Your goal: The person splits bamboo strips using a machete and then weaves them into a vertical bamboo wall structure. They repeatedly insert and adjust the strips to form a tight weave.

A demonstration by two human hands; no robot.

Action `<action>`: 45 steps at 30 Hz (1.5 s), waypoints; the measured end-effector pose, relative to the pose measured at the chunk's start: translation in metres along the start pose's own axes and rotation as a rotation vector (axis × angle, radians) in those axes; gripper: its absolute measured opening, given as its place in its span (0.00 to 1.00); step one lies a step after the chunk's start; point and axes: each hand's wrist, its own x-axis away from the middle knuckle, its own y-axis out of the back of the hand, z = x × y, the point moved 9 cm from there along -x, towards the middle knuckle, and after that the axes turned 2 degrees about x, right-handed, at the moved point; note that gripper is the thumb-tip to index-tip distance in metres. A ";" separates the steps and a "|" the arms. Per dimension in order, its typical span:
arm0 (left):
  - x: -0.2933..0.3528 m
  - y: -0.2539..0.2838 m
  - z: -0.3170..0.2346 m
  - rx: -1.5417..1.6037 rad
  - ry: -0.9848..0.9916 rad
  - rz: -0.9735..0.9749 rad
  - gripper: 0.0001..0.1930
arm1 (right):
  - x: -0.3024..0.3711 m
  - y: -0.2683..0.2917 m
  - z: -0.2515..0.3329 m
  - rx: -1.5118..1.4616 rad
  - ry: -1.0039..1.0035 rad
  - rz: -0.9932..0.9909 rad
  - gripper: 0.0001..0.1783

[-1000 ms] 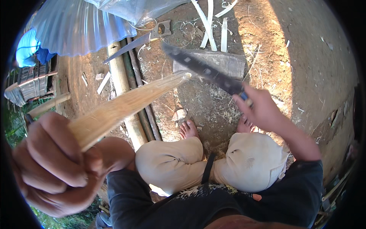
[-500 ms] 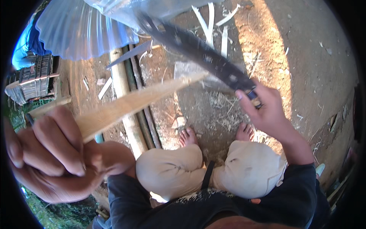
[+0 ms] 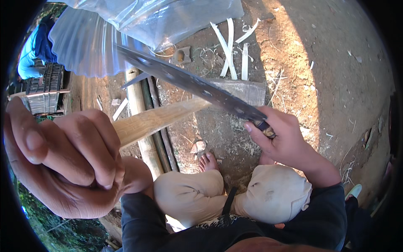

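My left hand [image 3: 79, 151], large at the left, is closed around a flat pale piece of split wood or bamboo [image 3: 157, 119]. The piece slants up to the right and narrows toward its far end. My right hand [image 3: 283, 134] grips the short handle of a machete [image 3: 189, 82]. Its dark, worn blade points to the upper left and passes across the far end of the pale piece. Whether the two touch there I cannot tell. Beneath and beyond lies a grey wooden block [image 3: 249, 92] on the ground, partly hidden by the blade.
Bamboo poles [image 3: 145, 147] lie left of my feet. Pale split strips [image 3: 226, 50] are scattered ahead, near a clear plastic sheet [image 3: 168, 21] and a corrugated translucent panel [image 3: 86, 42]. A person in blue [image 3: 35, 50] bends over a slatted bamboo structure [image 3: 44, 90] at far left.
The machete has come down and nearer, with its tip farther left. The pale piece's far end has dropped nearer to me. My left hand has shifted slightly right, still gripping.
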 end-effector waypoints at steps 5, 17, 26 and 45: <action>-0.007 -0.007 0.003 0.025 0.033 0.006 0.17 | 0.015 -0.040 -0.057 0.044 -0.294 0.174 0.15; -0.007 -0.014 0.006 0.053 0.067 0.045 0.15 | 0.018 -0.041 -0.066 0.199 -0.254 0.159 0.15; -0.004 -0.016 -0.001 -0.100 0.034 0.007 0.12 | 0.003 0.001 -0.014 -0.031 -0.098 -0.029 0.16; -0.011 -0.025 0.006 0.112 0.137 0.123 0.10 | 0.032 -0.053 -0.111 0.190 -0.323 0.118 0.15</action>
